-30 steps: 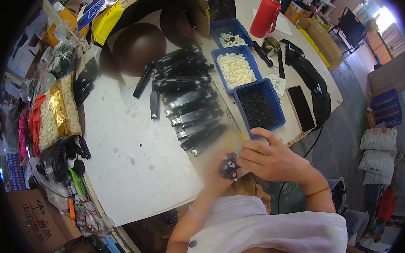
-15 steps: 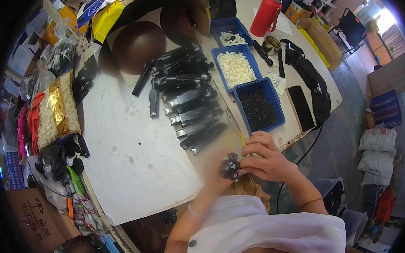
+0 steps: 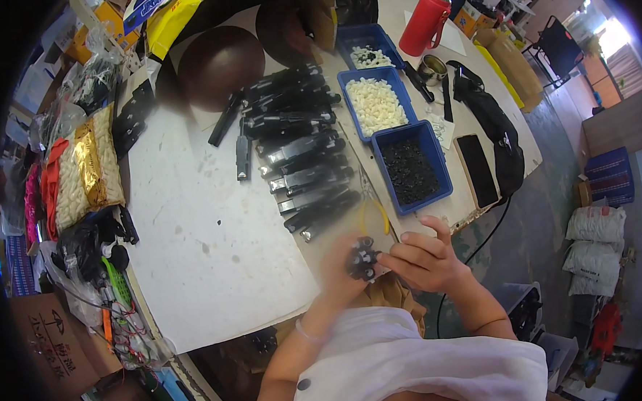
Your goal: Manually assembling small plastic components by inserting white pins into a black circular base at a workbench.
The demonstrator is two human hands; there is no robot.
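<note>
My left hand (image 3: 339,273), smeared by motion, grips a bundle of small black pieces (image 3: 362,259) with pale round ends, just over the table's near edge. Close against the bundle's right side is my right hand (image 3: 424,259). Its thumb and a finger come together at the bundle, one finger stands raised, and whatever lies in the pinch is too small to make out. Beyond the hands lie pliers with yellow handles (image 3: 375,214). To their left runs a long row of black bar-shaped parts (image 3: 309,179) with shiny metal ends.
Blue bins hold small black pieces (image 3: 411,170) and white pieces (image 3: 375,105). Right of them lie a phone (image 3: 477,170) and a black pouch (image 3: 487,112). A red thermos (image 3: 426,21) stands far right. A brown round dish (image 3: 221,68) sits at the back of the white tabletop (image 3: 216,278).
My right hand has opened a little, one finger lifting upward. The bundle in my left hand has turned slightly. The whole view has shifted a little.
</note>
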